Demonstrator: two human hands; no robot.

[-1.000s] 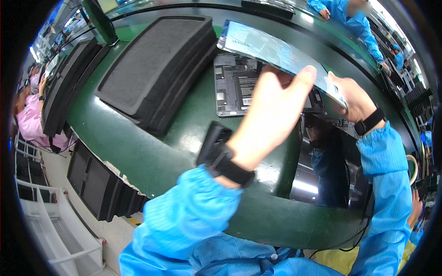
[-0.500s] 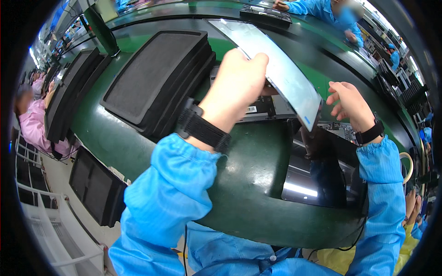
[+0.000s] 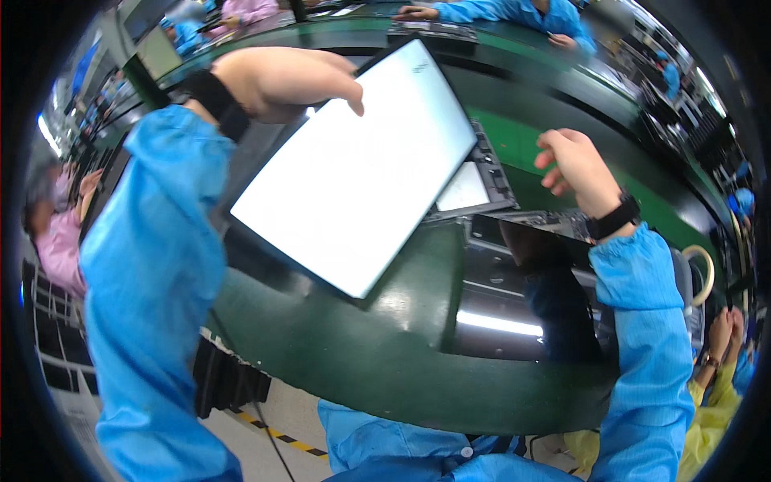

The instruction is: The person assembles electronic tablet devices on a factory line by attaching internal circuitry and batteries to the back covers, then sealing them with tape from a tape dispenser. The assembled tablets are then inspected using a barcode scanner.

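Note:
My left hand [image 3: 277, 80] grips a flat, thin screen panel [image 3: 353, 173] by its upper left edge, with the thumb on the bright white face. The panel hangs tilted above the green table [image 3: 337, 345]. My right hand [image 3: 574, 169] hovers to the right, fingers loosely bent and apart, holding nothing. Below it lies a glossy black screen [image 3: 494, 301], with a strip of exposed circuit parts [image 3: 554, 221] along its far edge. Partly hidden behind the white panel is an opened laptop base [image 3: 498, 189].
Black foam trays [image 3: 261, 153] are mostly covered by my left arm and the panel. A tape roll [image 3: 711, 277] stands beyond my right sleeve. Across the table, a blue-sleeved co-worker [image 3: 490, 10] has hands near another opened device [image 3: 430, 34]. A pink-sleeved person [image 3: 60, 241] is at far left.
My left hand has swung left with the panel, turning its white face toward me and over the foam trays. My right hand has shifted slightly left.

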